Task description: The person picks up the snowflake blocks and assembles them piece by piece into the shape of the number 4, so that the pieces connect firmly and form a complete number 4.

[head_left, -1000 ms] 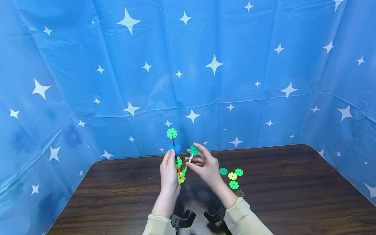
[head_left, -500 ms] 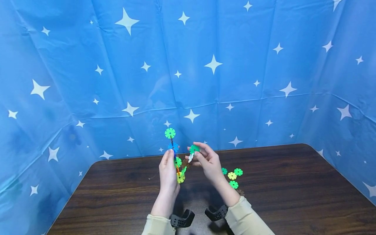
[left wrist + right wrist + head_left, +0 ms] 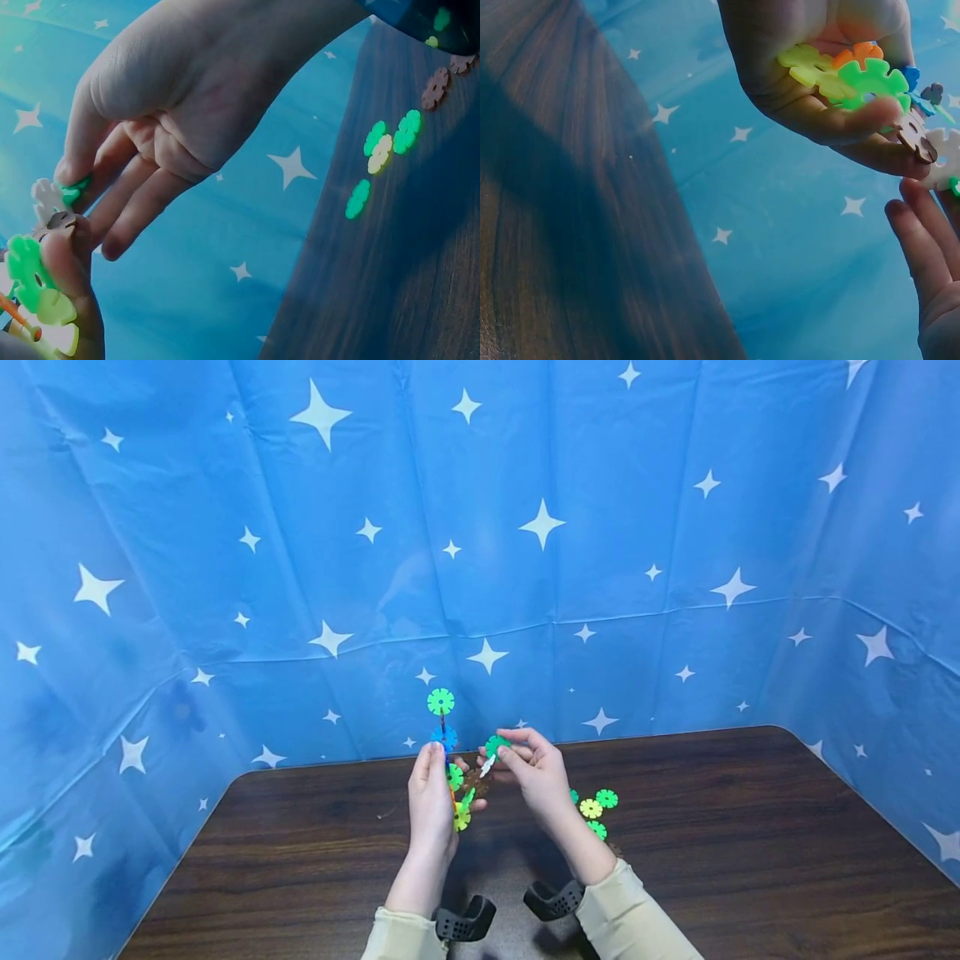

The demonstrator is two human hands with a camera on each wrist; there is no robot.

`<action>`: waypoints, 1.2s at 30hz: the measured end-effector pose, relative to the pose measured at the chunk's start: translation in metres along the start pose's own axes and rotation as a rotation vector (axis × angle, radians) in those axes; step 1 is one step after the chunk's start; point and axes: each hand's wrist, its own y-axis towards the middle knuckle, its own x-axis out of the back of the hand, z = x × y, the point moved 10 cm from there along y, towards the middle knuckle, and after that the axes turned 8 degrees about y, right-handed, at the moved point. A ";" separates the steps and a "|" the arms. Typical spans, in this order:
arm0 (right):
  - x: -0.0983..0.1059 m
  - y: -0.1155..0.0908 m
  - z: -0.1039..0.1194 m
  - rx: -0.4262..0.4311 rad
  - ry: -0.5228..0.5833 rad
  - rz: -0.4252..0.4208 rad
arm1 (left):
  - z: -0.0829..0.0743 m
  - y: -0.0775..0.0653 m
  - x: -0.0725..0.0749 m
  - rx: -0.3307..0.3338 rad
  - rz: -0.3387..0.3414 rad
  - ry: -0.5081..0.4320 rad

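A chain of discs (image 3: 445,739) is grasped by the fingers of the left hand (image 3: 431,797), its top disc (image 3: 441,702) seen above the thumb tip, a yellow disc (image 3: 462,817) below. A green disc (image 3: 495,746) is pinched by the thumb and fingers of the right hand (image 3: 542,777); between the two hands' fingers, a white disc (image 3: 487,766) and a brown disc (image 3: 475,783) are shown. Loose discs (image 3: 591,808) are scattered on the table (image 3: 315,860), well apart from the fingers, beside the right wrist.

Left sleeve (image 3: 401,937), right sleeve (image 3: 633,910): plain cream cloth. Left wristband (image 3: 465,924), right wristband (image 3: 553,903): black, curved, small round holes.
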 end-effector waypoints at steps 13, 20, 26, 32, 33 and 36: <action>-0.001 -0.004 -0.008 -0.050 0.104 -0.037 | -0.003 -0.004 0.007 -0.002 -0.065 0.086; -0.002 -0.005 -0.010 -0.066 0.105 -0.041 | -0.003 -0.004 0.009 0.002 -0.086 0.105; -0.004 -0.005 -0.009 -0.065 0.084 -0.041 | -0.004 -0.004 0.007 -0.009 -0.093 0.120; -0.002 -0.003 0.002 -0.026 0.006 -0.038 | -0.002 -0.003 0.001 0.000 -0.053 0.092; -0.002 -0.002 0.004 -0.023 -0.006 -0.025 | -0.002 -0.002 0.000 0.001 -0.050 0.095; 0.000 -0.001 0.006 -0.027 -0.047 0.012 | 0.000 -0.002 0.000 0.001 -0.047 0.106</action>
